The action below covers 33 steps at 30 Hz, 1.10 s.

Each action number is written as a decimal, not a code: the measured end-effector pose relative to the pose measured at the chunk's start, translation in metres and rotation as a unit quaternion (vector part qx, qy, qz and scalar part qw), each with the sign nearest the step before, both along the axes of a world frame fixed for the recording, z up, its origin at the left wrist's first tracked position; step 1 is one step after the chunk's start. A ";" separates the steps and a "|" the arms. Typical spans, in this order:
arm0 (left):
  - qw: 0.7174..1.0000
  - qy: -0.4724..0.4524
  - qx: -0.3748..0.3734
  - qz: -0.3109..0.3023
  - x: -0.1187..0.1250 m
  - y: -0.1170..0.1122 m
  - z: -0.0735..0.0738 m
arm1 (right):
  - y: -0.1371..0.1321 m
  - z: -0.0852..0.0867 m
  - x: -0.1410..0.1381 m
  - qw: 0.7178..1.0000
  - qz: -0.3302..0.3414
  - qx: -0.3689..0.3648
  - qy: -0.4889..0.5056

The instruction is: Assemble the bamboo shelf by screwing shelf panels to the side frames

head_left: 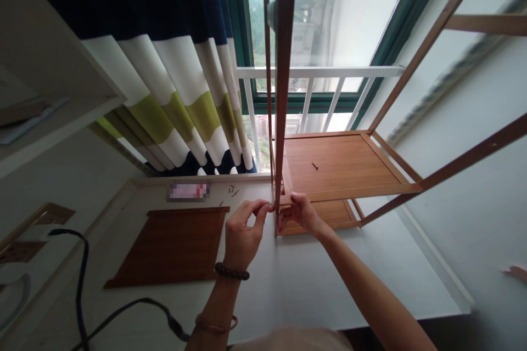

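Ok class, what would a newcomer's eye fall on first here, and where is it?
First, probably, the boldly striped curtain hanging at upper left, beside the window. Then the wooden rack right of centre, where the left hand pinches something small at its upright post and the right hand grips the upper shelf.

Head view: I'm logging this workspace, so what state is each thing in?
Left hand: pinching a small fastener beside the front post
Right hand: gripping the edge of the upper shelf
Wooden frame: standing upright
Upper shelf: set within the frame
Dark panel: flat, apart from the frame
Screw: lying on the upper shelf
Loose screws: scattered on the white surface
Curtain: hanging in folds
Cable: loosely curved
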<state>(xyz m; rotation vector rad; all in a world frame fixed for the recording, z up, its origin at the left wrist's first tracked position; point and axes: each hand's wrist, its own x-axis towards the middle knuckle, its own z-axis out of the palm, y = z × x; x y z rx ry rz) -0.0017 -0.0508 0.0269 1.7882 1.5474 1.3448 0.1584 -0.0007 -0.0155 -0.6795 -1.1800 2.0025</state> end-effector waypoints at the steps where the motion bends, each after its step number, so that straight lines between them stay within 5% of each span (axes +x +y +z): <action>1: 0.999 0.028 0.021 -0.013 -0.002 0.000 0.002 | 0.000 0.000 0.000 1.000 -0.002 0.003 -0.002; 5: 0.999 -0.002 0.016 -0.041 -0.003 0.000 0.002 | 0.001 0.000 -0.001 1.000 -0.003 0.004 -0.009; 15: 0.969 -0.236 -0.076 0.016 0.016 0.000 -0.015 | 0.000 0.002 -0.001 1.000 -0.010 0.000 -0.012; 33: 0.971 -0.217 -0.096 0.034 0.019 -0.001 -0.013 | -0.002 0.006 0.001 1.000 -0.006 -0.022 -0.001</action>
